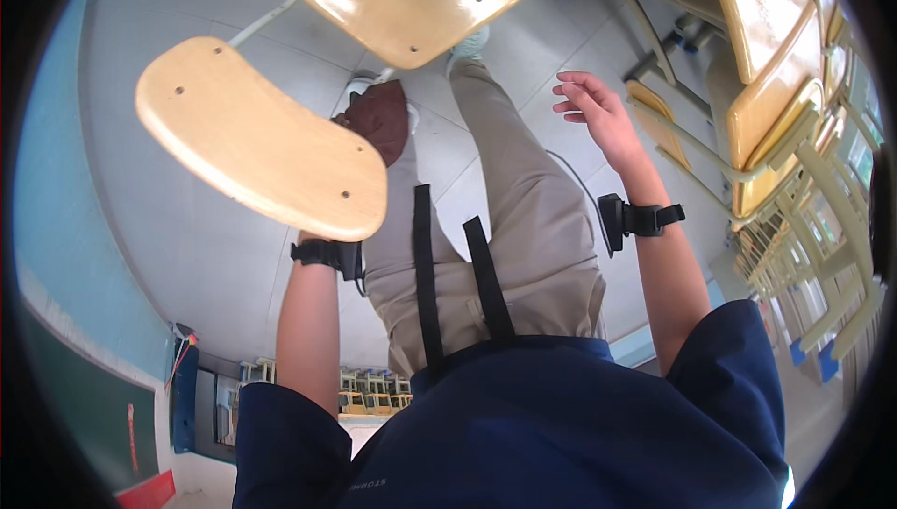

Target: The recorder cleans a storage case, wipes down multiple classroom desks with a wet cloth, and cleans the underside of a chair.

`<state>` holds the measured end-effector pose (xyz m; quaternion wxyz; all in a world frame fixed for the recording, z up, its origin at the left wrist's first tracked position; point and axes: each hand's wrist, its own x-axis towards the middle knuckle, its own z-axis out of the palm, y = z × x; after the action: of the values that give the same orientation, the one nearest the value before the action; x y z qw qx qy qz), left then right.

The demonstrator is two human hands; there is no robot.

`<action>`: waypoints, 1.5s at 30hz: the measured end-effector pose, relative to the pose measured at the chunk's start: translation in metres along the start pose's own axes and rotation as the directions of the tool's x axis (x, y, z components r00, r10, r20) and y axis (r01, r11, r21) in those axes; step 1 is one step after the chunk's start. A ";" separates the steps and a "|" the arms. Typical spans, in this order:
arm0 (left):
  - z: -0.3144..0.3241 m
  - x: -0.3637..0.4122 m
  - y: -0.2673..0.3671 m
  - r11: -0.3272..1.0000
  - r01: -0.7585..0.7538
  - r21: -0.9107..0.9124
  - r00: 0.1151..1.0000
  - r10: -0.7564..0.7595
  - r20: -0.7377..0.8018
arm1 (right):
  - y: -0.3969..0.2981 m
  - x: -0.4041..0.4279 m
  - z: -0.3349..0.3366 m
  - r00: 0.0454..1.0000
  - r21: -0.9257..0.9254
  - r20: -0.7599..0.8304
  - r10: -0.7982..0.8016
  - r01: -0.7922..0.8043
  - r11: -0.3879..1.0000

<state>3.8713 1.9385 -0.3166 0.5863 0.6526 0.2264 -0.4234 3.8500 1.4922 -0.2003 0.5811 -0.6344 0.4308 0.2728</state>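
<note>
In front of me on the left is a wooden chair with a curved plywood backrest (263, 138) and a glossy plywood seat (413, 1), both fixed with screws. A pale metal tube (263, 21) of its frame shows between them. My left forearm reaches behind the backrest, which hides most or all of that hand. A dark reddish-brown cloth (378, 120) sticks out past the backrest's right edge; the grip on it is hidden. My right hand (592, 106) hangs in the air right of the seat, fingers loosely bent and apart, holding nothing.
Wooden chairs and metal-framed furniture (771, 110) are stacked along the right. Grey floor tiles (560, 26) lie under my feet. A blue-and-white wall (56, 180) with a green board (84, 397) stands at left. More stacked furniture (375, 393) shows behind me.
</note>
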 end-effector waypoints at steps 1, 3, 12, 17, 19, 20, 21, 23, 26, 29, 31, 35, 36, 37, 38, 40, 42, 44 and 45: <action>0.005 -0.009 0.001 1.000 0.005 -0.006 1.000 -0.005 0.001 | -0.002 0.001 0.005 1.000 0.001 0.015 -0.008 0.008 1.000; 0.015 -0.021 0.005 1.000 0.007 -0.015 1.000 -0.007 0.005 | -0.007 0.002 0.012 0.999 0.029 0.041 -0.019 0.018 0.999; 0.030 -0.047 0.006 0.999 0.010 -0.032 1.000 -0.011 -0.026 | -0.001 0.005 0.029 0.997 0.065 0.075 -0.002 -0.003 0.998; 0.027 -0.048 0.007 1.000 0.002 -0.029 1.000 -0.003 -0.007 | 0.002 0.007 0.030 0.997 0.064 0.073 0.034 -0.038 0.997; 0.027 -0.049 0.008 1.000 -0.002 -0.023 1.000 0.002 0.017 | 0.004 0.011 0.030 0.996 0.075 0.079 0.027 -0.033 0.997; 0.027 -0.052 0.009 1.000 -0.003 -0.015 1.000 0.003 0.026 | 0.004 0.011 0.030 0.996 0.072 0.088 0.028 -0.035 0.997; 0.028 -0.055 0.011 1.000 -0.012 0.017 0.999 0.011 0.051 | 0.004 0.012 0.030 0.996 0.070 0.083 0.030 -0.036 0.997; 0.027 -0.067 0.015 0.997 -0.023 0.068 0.995 0.016 0.096 | 0.002 0.014 0.033 0.996 0.065 0.087 0.032 -0.038 0.997; 0.042 -0.089 0.038 0.937 0.112 -0.331 0.993 -0.115 0.011 | -0.005 0.012 0.033 0.994 0.043 0.100 0.036 -0.040 0.998; 0.031 -0.109 0.070 0.675 0.077 -0.734 0.961 -0.247 -0.127 | -0.007 0.014 0.039 0.992 0.042 0.120 0.034 -0.040 0.998; 0.023 -0.121 0.102 0.810 -0.110 -0.576 0.955 -0.073 -0.286 | -0.003 0.018 0.039 0.990 0.042 0.138 0.022 -0.029 0.999; 0.032 -0.108 0.161 0.749 -0.330 -0.574 0.836 -0.050 -0.546 | -0.003 0.026 0.038 0.992 0.036 0.122 0.044 -0.049 0.998; 0.027 -0.098 0.170 0.694 -0.430 -0.577 0.828 0.050 -0.558 | -0.006 0.026 0.037 0.992 0.039 0.119 0.036 -0.040 0.998; 0.018 -0.090 0.177 0.630 -0.525 -0.573 0.804 0.146 -0.576 | -0.009 0.026 0.039 0.992 0.042 0.124 0.029 -0.034 0.999; 0.010 -0.082 0.184 0.632 -0.526 -0.569 0.801 0.142 -0.582 | -0.012 0.025 0.043 0.991 0.040 0.131 0.033 -0.038 0.998; 0.002 -0.062 0.191 0.585 -0.491 -0.646 0.837 0.112 -0.535 | -0.016 0.024 0.047 0.989 0.022 0.148 0.024 -0.027 0.999; 0.007 -0.049 0.193 0.642 -0.472 -0.604 0.836 0.107 -0.539 | -0.015 0.024 0.046 0.989 0.018 0.145 0.029 -0.032 0.999; -0.002 -0.044 0.178 0.708 -0.435 -0.556 0.863 0.153 -0.481 | -0.016 0.027 0.046 0.988 0.016 0.148 0.033 -0.036 0.999; 0.004 -0.045 0.175 0.705 -0.426 -0.567 0.869 0.143 -0.474 | -0.016 0.028 0.042 0.990 0.017 0.139 0.032 -0.035 0.999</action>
<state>3.9842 1.9067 -0.1791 0.7778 0.5038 0.3677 -0.0779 3.8838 1.5260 -0.2234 0.6110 -0.6010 0.4024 0.3218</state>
